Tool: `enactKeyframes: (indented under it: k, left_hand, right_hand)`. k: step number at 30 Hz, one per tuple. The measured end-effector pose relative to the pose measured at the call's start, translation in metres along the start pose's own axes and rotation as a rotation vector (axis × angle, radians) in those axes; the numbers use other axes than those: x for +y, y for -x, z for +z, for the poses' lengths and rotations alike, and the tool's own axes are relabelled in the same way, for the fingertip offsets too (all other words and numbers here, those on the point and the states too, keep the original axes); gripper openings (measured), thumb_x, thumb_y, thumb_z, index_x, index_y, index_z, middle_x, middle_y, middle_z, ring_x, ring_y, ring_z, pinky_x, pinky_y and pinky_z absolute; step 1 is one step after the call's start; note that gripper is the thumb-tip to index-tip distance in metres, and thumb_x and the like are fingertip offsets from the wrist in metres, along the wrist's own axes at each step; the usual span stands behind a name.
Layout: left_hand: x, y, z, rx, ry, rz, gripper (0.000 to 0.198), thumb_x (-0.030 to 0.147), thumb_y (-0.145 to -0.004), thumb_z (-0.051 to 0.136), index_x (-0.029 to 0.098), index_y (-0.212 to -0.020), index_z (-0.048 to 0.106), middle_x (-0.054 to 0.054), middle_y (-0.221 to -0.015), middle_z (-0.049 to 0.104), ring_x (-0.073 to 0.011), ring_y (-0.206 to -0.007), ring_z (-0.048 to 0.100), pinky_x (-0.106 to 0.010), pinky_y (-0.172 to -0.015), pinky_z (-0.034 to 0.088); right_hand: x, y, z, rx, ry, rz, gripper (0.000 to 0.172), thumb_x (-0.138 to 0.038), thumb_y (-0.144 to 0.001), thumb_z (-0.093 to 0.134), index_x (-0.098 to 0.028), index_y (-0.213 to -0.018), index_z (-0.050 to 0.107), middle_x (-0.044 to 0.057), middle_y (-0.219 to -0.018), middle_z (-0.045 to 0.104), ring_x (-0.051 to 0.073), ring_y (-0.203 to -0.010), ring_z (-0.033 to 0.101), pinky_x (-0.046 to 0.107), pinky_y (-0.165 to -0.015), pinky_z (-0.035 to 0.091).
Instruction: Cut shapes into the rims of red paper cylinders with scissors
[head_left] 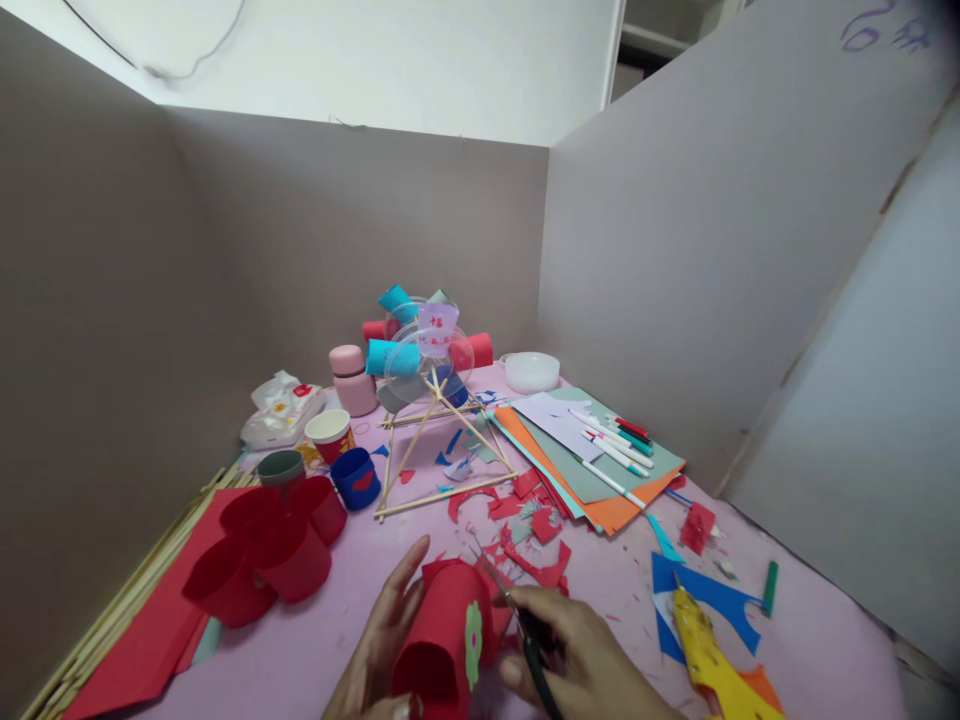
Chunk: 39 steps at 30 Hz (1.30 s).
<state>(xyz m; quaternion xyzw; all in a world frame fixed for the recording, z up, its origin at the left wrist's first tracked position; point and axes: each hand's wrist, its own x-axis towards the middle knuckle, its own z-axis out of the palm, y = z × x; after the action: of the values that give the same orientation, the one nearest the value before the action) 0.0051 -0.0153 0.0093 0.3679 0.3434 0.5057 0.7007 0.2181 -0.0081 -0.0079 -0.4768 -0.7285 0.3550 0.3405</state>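
In my left hand (375,650) is a red paper-covered cup (442,625), lying on its side with its open end toward me. A pale green paper flower (473,640) is stuck on its right side. My right hand (574,650) grips a pair of scissors (534,650) with black handles, the blades pointing away and to the left at the cup's far end. Red paper sticks out along that side of the cup, close to the blades; whether they touch it I cannot tell. Red paper scraps (536,560) lie just beyond the scissors.
A stick-framed wheel model (439,390) with coloured cups stands at the back. Red cups (292,550) and a blue cup (355,480) are at left, beside bamboo sticks (142,590). Paper sheets and markers (619,445) lie right; a yellow glue gun (701,640) is nearer.
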Motion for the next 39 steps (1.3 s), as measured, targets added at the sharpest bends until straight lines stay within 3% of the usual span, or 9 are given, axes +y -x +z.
enactKeyframes:
  k: [6, 13, 17, 21, 23, 26, 29, 34, 39]
  left_hand:
    - [-0.002, -0.002, -0.002, -0.118, -0.058, 0.006, 0.083, 0.043, -0.053, 0.084, 0.037, -0.129, 0.053, -0.004, -0.13, 0.059, -0.034, -0.117, 0.054, -0.039, -0.094, 0.044]
    - [0.001, -0.001, 0.004, -0.186, -0.076, -0.039, 0.085, 0.041, -0.058, 0.081, 0.039, -0.134, 0.043, -0.004, -0.125, 0.06, -0.0316, -0.113, 0.057, -0.04, -0.093, 0.044]
    - [0.006, 0.001, 0.005, -0.196, -0.093, -0.03, 0.08, 0.039, -0.061, 0.08, 0.04, -0.133, 0.045, -0.005, -0.132, 0.056, -0.0332, -0.118, 0.053, -0.037, -0.088, 0.048]
    - [0.006, 0.0, 0.006, -0.173, -0.146, -0.018, 0.079, 0.042, -0.06, 0.08, 0.039, -0.132, 0.047, -0.005, -0.136, 0.053, -0.0352, -0.125, 0.047, -0.039, -0.091, 0.046]
    - [0.004, 0.0, 0.007, -0.16, -0.185, -0.003, 0.079, 0.045, -0.061, 0.078, 0.038, -0.133, 0.046, -0.006, -0.138, 0.053, -0.0364, -0.131, 0.039, -0.042, -0.097, 0.041]
    - [-0.003, 0.001, 0.009, -0.138, -0.292, 0.029, 0.078, 0.044, -0.064, 0.077, 0.037, -0.134, 0.044, -0.007, -0.144, 0.047, -0.0354, -0.137, 0.029, -0.046, -0.104, 0.033]
    - [-0.008, 0.003, 0.012, -0.126, -0.369, 0.043, 0.081, 0.041, -0.066, 0.077, 0.033, -0.138, 0.04, -0.01, -0.145, 0.045, -0.0359, -0.134, 0.036, -0.049, -0.107, 0.027]
    - [-0.008, 0.006, 0.015, -0.119, -0.398, 0.042, 0.078, 0.039, -0.067, 0.077, 0.034, -0.137, 0.042, -0.009, -0.147, 0.042, -0.0352, -0.136, 0.032, -0.047, -0.108, 0.027]
    - [-0.015, -0.001, 0.02, -0.092, -0.255, 0.125, 0.095, 0.047, -0.061, 0.079, 0.034, -0.142, 0.03, -0.012, -0.153, 0.027, -0.0358, -0.138, 0.026, -0.048, -0.106, 0.03]
  right_hand:
    - [-0.008, 0.002, -0.002, 0.003, 0.054, 0.014, 0.013, -0.028, -0.068, 0.067, -0.02, -0.077, 0.062, -0.004, -0.067, 0.052, 0.013, -0.059, 0.043, 0.022, -0.054, 0.029]
    - [-0.007, 0.005, -0.01, -0.09, -0.151, 0.031, 0.011, -0.029, -0.076, 0.068, -0.018, -0.079, 0.065, -0.008, -0.058, 0.034, 0.01, -0.054, 0.029, 0.021, -0.049, 0.023]
    - [-0.005, 0.004, -0.012, -0.07, -0.307, 0.079, 0.019, -0.034, -0.076, 0.069, -0.016, -0.083, 0.066, -0.007, -0.06, 0.034, 0.009, -0.055, 0.027, 0.021, -0.049, 0.022]
    - [-0.004, 0.001, -0.009, -0.015, -0.563, 0.143, 0.047, -0.046, -0.074, 0.071, -0.016, -0.108, 0.059, -0.005, -0.066, 0.044, 0.01, -0.055, 0.036, 0.021, -0.05, 0.031]
    - [-0.006, 0.001, -0.008, -0.017, -0.667, 0.145, 0.063, -0.053, -0.067, 0.074, -0.019, -0.115, 0.053, 0.001, -0.083, 0.053, 0.01, -0.057, 0.042, 0.021, -0.05, 0.035]
    - [-0.013, 0.004, -0.007, -0.004, -0.692, 0.127, 0.08, -0.056, -0.055, 0.081, -0.023, -0.12, 0.049, 0.008, -0.111, 0.052, 0.012, -0.066, 0.048, 0.022, -0.052, 0.039]
    - [-0.018, 0.009, -0.008, -0.005, -0.626, 0.147, 0.093, -0.051, -0.049, 0.085, -0.024, -0.127, 0.044, 0.011, -0.126, 0.047, 0.017, -0.078, 0.054, 0.028, -0.064, 0.046]
    - [-0.023, 0.013, -0.008, -0.008, -0.493, 0.158, 0.087, -0.045, -0.053, 0.084, -0.021, -0.127, 0.045, 0.011, -0.124, 0.052, 0.029, -0.11, 0.05, 0.042, -0.094, 0.039]
    - [-0.018, 0.008, -0.003, 0.148, -0.685, 0.132, 0.079, -0.054, -0.06, 0.079, -0.025, -0.124, 0.043, 0.009, -0.118, 0.051, 0.022, -0.093, 0.057, 0.036, -0.078, 0.05]
